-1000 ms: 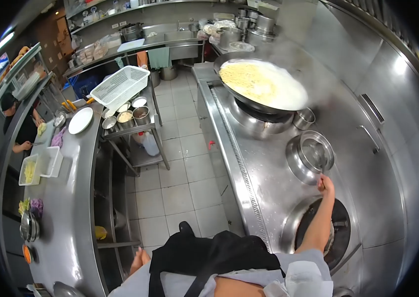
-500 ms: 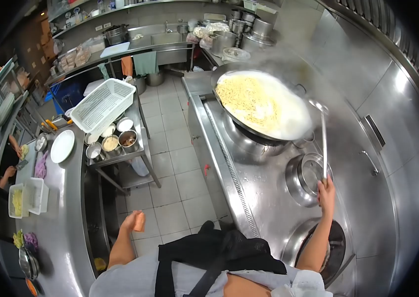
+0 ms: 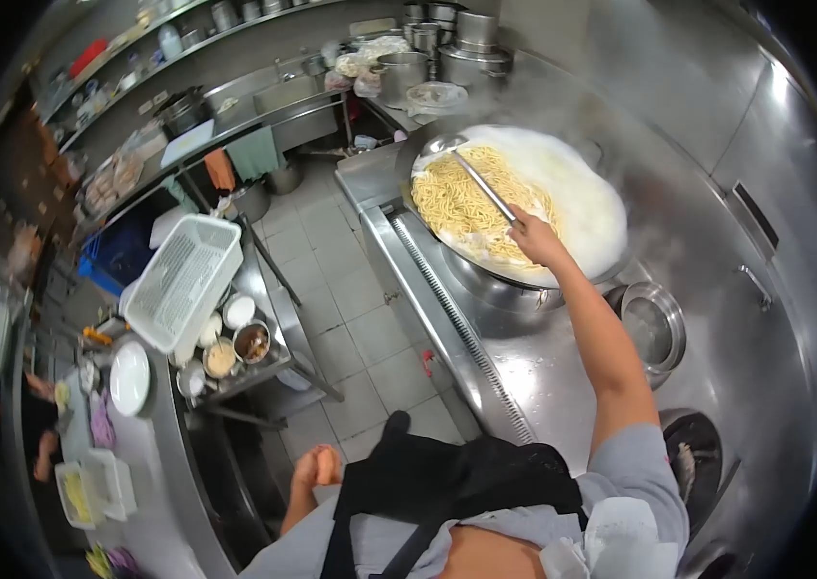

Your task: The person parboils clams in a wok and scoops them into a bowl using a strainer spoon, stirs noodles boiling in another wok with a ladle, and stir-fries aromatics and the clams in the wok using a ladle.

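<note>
My right hand (image 3: pixel 534 236) is wrapped round the handle of a long metal ladle (image 3: pixel 482 181). The ladle's bowl lies at the far left edge of a big wok (image 3: pixel 410 154), over the noodles. Pale yellow noodles (image 3: pixel 471 205) are heaped in the wok's left half, and white foamy liquid (image 3: pixel 587 203) covers the right. Steam rises from it. My left hand (image 3: pixel 317 466) hangs low beside my black apron (image 3: pixel 456 482), fingers curled closed, touching nothing that I can see.
A metal pot (image 3: pixel 652 328) sits right of the wok, and a dark pan (image 3: pixel 688 449) lies nearer me. At left, a white perforated basket (image 3: pixel 186 280) rests above several ingredient containers. Another person's hands (image 3: pixel 44 444) show at far left. A white plate (image 3: pixel 129 377) lies on the left counter.
My right hand has swung the ladle left and forward, from beside the wok to over the noodles. My left hand has drawn closer to my body. The view has shifted.
</note>
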Motion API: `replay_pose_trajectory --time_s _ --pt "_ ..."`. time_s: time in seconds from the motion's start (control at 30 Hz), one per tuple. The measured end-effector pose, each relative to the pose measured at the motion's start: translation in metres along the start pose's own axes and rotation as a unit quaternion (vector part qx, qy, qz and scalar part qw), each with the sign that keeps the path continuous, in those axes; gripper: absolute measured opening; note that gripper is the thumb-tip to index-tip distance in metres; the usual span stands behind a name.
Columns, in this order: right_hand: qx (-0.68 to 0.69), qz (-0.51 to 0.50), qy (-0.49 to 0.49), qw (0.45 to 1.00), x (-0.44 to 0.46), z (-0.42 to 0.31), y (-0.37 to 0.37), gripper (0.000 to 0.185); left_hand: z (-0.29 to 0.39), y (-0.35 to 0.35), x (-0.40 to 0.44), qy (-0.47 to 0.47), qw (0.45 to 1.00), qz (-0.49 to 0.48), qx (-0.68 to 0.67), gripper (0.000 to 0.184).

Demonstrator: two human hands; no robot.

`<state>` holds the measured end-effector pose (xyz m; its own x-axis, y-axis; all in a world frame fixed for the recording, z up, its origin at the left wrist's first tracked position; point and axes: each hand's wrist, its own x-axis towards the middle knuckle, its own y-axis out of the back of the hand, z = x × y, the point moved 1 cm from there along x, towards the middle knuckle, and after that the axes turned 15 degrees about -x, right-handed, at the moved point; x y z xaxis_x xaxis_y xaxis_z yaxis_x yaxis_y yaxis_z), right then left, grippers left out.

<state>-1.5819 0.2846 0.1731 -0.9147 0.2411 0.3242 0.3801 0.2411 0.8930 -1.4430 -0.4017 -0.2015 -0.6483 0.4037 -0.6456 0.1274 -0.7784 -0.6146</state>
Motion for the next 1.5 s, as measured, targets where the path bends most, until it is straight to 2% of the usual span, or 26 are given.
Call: replay_pose_trajectory --time_s 0.03,0.07,0.1,0.13,0.23,0.27,0.3,0.4,0.6,0.73,0.8,0.97,1.03,1.1,1.33,1.4,1.5 --pt "0.002 0.006 -0.019 1.0 0.0 -0.012 0.001 0.059 0.009 -0.023 -0.003 -0.006 0.996 0.028 0.083 0.025" --pt "-0.03 -0.059 -0.045 0.997 -0.007 -0.038 0.014 0.058 0.024 -0.057 -0.017 -0.008 0.985 0.054 0.162 0.024" --pt "-0.064 -0.131 -0.072 0.987 -0.02 -0.057 0.028 0.057 0.038 -0.069 -0.013 0.011 0.984 0.049 0.173 0.024" --pt "-0.07 -0.138 -0.091 0.984 -0.032 -0.063 0.038 0.057 0.042 -0.065 0.007 0.053 0.98 0.05 0.188 0.023" --pt "-0.104 -0.167 -0.117 0.973 -0.052 -0.074 0.063 0.058 0.034 -0.005 0.111 0.283 0.931 0.024 0.232 0.021" --pt "-0.109 -0.166 -0.128 0.972 -0.061 -0.078 0.072 0.058 0.032 0.013 0.144 0.389 0.896 0.001 0.213 0.022" --pt "-0.1 -0.187 -0.136 0.968 -0.07 -0.085 0.083 0.059 0.043 0.014 0.157 0.502 0.857 0.006 0.114 0.026" --pt "-0.083 -0.201 -0.158 0.963 -0.103 -0.099 0.103 0.059 0.073 -0.013 0.175 0.409 0.857 0.044 0.309 0.026" --pt "-0.126 -0.202 -0.212 0.948 -0.164 -0.123 0.138 0.061 0.12 -0.121 0.208 0.314 0.818 0.09 0.474 0.029" --pt "-0.123 -0.186 -0.229 0.948 -0.196 -0.126 0.159 0.059 0.121 -0.137 0.256 0.344 0.796 0.06 0.495 0.03" --pt "-0.108 -0.191 -0.258 0.941 -0.208 -0.124 0.168 0.059 0.122 -0.184 0.235 0.282 0.767 -0.005 0.576 0.027" --pt "-0.059 -0.226 -0.358 0.904 -0.229 -0.116 0.191 0.06 0.104 -0.186 0.235 0.276 0.752 -0.057 0.596 0.027" --pt "-0.058 -0.215 -0.361 0.905 -0.239 -0.104 0.195 0.061 0.09 -0.159 0.246 0.352 0.774 -0.022 0.526 0.031" --pt "-0.053 -0.205 -0.37 0.904 -0.245 -0.095 0.198 0.063 0.087 -0.139 0.245 0.385 0.775 -0.007 0.501 0.031" --pt "-0.034 -0.174 -0.423 0.889 -0.252 -0.063 0.192 0.062 0.095 -0.094 0.212 0.382 0.785 0.001 0.487 0.03" --pt "-0.09 -0.149 -0.396 0.901 -0.254 -0.052 0.183 0.059 0.099 -0.077 0.205 0.384 0.786 0.006 0.485 0.03" --pt "-0.115 -0.112 -0.407 0.899 -0.254 -0.045 0.158 0.058 0.103 -0.063 0.197 0.387 0.786 0.009 0.482 0.03"
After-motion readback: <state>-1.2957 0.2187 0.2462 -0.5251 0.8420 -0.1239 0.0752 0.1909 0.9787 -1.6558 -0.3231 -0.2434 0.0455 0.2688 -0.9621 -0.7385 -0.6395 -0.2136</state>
